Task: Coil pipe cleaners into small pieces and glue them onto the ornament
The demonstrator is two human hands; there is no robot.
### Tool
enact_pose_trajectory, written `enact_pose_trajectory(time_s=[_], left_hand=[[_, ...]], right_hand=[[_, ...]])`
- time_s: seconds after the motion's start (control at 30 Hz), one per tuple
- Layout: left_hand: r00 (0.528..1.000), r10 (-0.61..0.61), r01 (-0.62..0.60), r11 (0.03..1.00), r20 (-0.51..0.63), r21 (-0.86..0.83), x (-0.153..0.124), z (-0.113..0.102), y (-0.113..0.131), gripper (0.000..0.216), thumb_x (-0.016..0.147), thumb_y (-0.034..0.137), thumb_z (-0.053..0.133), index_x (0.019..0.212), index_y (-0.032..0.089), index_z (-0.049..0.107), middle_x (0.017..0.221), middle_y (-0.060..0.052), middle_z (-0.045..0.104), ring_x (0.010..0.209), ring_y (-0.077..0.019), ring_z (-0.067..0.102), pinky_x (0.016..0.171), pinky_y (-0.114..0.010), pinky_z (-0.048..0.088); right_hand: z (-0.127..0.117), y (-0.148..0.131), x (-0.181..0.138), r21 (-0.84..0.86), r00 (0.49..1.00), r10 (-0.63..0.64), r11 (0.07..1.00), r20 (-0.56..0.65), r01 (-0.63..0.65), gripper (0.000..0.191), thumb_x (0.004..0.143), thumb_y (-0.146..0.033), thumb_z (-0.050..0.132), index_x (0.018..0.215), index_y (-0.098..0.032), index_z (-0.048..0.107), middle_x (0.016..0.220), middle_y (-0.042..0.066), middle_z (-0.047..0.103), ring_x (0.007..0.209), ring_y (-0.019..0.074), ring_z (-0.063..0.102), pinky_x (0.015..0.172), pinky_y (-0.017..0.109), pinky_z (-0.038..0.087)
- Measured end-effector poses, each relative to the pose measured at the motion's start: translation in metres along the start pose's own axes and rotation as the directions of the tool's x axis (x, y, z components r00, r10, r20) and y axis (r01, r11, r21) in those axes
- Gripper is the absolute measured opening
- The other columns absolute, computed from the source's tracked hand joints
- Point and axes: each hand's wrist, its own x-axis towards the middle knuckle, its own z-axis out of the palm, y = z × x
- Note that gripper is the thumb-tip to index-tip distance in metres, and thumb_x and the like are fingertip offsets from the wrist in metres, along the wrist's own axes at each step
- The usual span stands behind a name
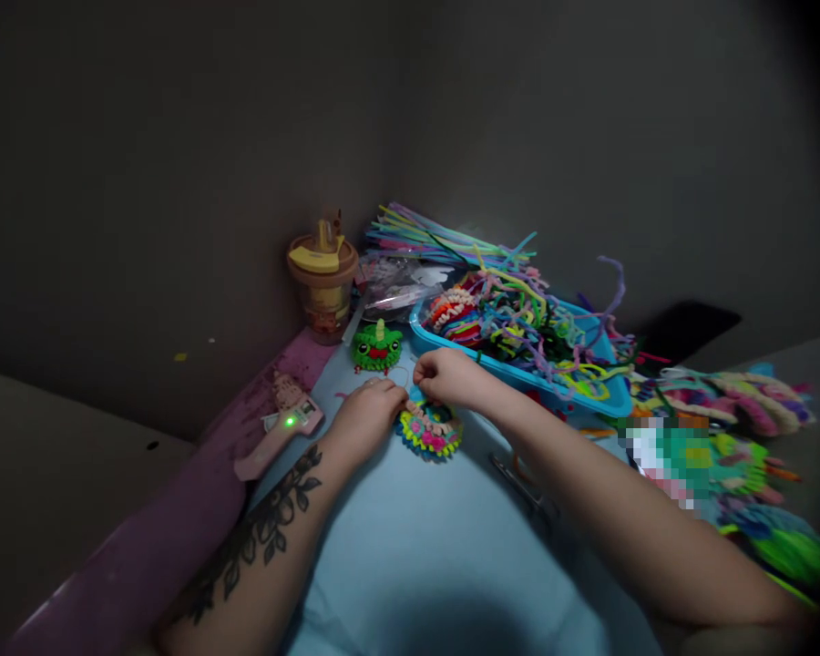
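A round piece of looped, multicoloured pipe cleaners lies on the light blue cloth below my hands, with pink, yellow and teal parts showing. My left hand is closed, its fingertips at the upper left edge of this piece. Just above it, my right hand is closed in a pinch; what is between its fingers is too small to make out. A thin wire or thread seems to curve between the two hands. Beyond them sits a small green pipe-cleaner figure with round eyes and a red mouth.
A blue basket holds tangled pipe cleaners, with a bundle of straight ones behind. At left stand a lidded brown cup and a pink device with a green light. Scissors lie near my right forearm; more fuzzy pieces are at right.
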Motion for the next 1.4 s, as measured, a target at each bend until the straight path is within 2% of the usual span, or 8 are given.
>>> enact_pose_trajectory(time_s=[0.23, 0.5, 0.73, 0.93, 1.07, 1.17, 1.27, 1.4], left_hand=[[0.999, -0.019, 0.019, 1.0, -0.026, -0.015, -0.002, 0.003, 0.001, 0.019, 0.089, 0.015, 0.045, 0.085, 0.016, 0.063, 0.084, -0.007, 0.063, 0.082, -0.0195, 0.057, 0.072, -0.028, 0.043], [0.998, -0.043, 0.04, 0.997, -0.053, -0.062, -0.003, 0.009, -0.003, 0.019, 0.089, 0.016, 0.043, 0.086, 0.015, 0.062, 0.084, -0.008, 0.064, 0.082, -0.0203, 0.058, 0.073, -0.03, 0.043], [0.997, -0.065, 0.058, 0.989, -0.046, -0.139, -0.002, 0.012, -0.004, 0.019, 0.086, 0.014, 0.046, 0.092, 0.014, 0.064, 0.089, -0.01, 0.067, 0.085, -0.0206, 0.061, 0.077, -0.03, 0.044], [0.997, -0.072, 0.066, 0.971, -0.015, -0.228, -0.003, 0.004, -0.012, 0.019, 0.085, 0.018, 0.05, 0.087, 0.016, 0.069, 0.084, -0.007, 0.071, 0.078, -0.0194, 0.063, 0.071, -0.029, 0.046], [0.997, -0.081, 0.069, 0.936, -0.018, -0.346, -0.008, -0.008, -0.017, 0.024, 0.082, 0.013, 0.053, 0.1, 0.018, 0.067, 0.098, -0.007, 0.07, 0.09, -0.0205, 0.063, 0.08, -0.032, 0.047], [0.999, -0.037, 0.034, 0.91, 0.001, -0.412, -0.015, -0.018, -0.013, 0.033, 0.076, 0.024, 0.065, 0.109, 0.019, 0.06, 0.111, -0.008, 0.063, 0.103, -0.0235, 0.057, 0.087, -0.036, 0.044], [0.997, 0.022, 0.005, 0.934, 0.074, -0.358, -0.023, -0.025, -0.002, 0.048, 0.067, 0.035, 0.076, 0.108, 0.022, 0.054, 0.114, -0.007, 0.056, 0.107, -0.0253, 0.051, 0.087, -0.037, 0.043], [0.999, 0.014, -0.003, 0.977, 0.052, -0.211, -0.025, -0.024, 0.011, 0.041, 0.069, 0.033, 0.075, 0.101, 0.022, 0.052, 0.108, -0.006, 0.055, 0.102, -0.0248, 0.05, 0.082, -0.035, 0.043]], right_hand=[[-0.006, -0.004, 0.003, -0.03, 0.989, 0.034, 0.999, 0.143, -0.03, 0.019, 0.062, -0.003, 0.054, 0.069, -0.015, 0.066, 0.05, 0.001, 0.063, 0.048, 0.0148, 0.061, 0.047, 0.02, 0.043], [-0.011, -0.015, 0.003, -0.038, 0.961, -0.034, 0.998, 0.274, 0.046, 0.016, 0.062, -0.003, 0.055, 0.061, -0.017, 0.063, 0.045, -0.003, 0.056, 0.043, 0.0115, 0.056, 0.044, 0.018, 0.039], [-0.004, -0.013, 0.005, 0.017, 0.966, -0.095, 0.995, 0.24, 0.094, 0.02, 0.059, -0.003, 0.062, 0.071, -0.018, 0.061, 0.054, -0.004, 0.061, 0.046, 0.0105, 0.055, 0.045, 0.019, 0.036], [-0.006, -0.003, 0.006, 0.137, 0.945, -0.123, 0.987, 0.303, 0.084, 0.009, 0.062, -0.012, 0.066, 0.067, -0.017, 0.061, 0.052, -0.006, 0.058, 0.047, 0.0092, 0.053, 0.046, 0.018, 0.037], [-0.009, 0.002, 0.002, 0.355, 0.928, -0.147, 0.935, 0.341, 0.018, 0.003, 0.066, -0.017, 0.064, 0.068, -0.016, 0.063, 0.048, -0.007, 0.053, 0.043, 0.0079, 0.048, 0.045, 0.019, 0.038], [-0.011, 0.005, -0.001, 0.407, 0.935, -0.138, 0.913, 0.328, -0.008, 0.007, 0.068, -0.014, 0.06, 0.072, -0.016, 0.065, 0.046, -0.008, 0.052, 0.042, 0.0077, 0.047, 0.045, 0.019, 0.038], [-0.011, 0.008, -0.003, 0.422, 0.957, -0.106, 0.906, 0.271, -0.019, 0.015, 0.066, -0.009, 0.058, 0.078, -0.016, 0.066, 0.049, -0.007, 0.055, 0.043, 0.0076, 0.047, 0.045, 0.019, 0.039], [-0.006, 0.015, -0.008, 0.496, 0.975, -0.117, 0.868, 0.19, 0.007, 0.014, 0.065, -0.012, 0.061, 0.077, -0.016, 0.066, 0.059, -0.006, 0.06, 0.05, 0.0086, 0.052, 0.05, 0.019, 0.042]])
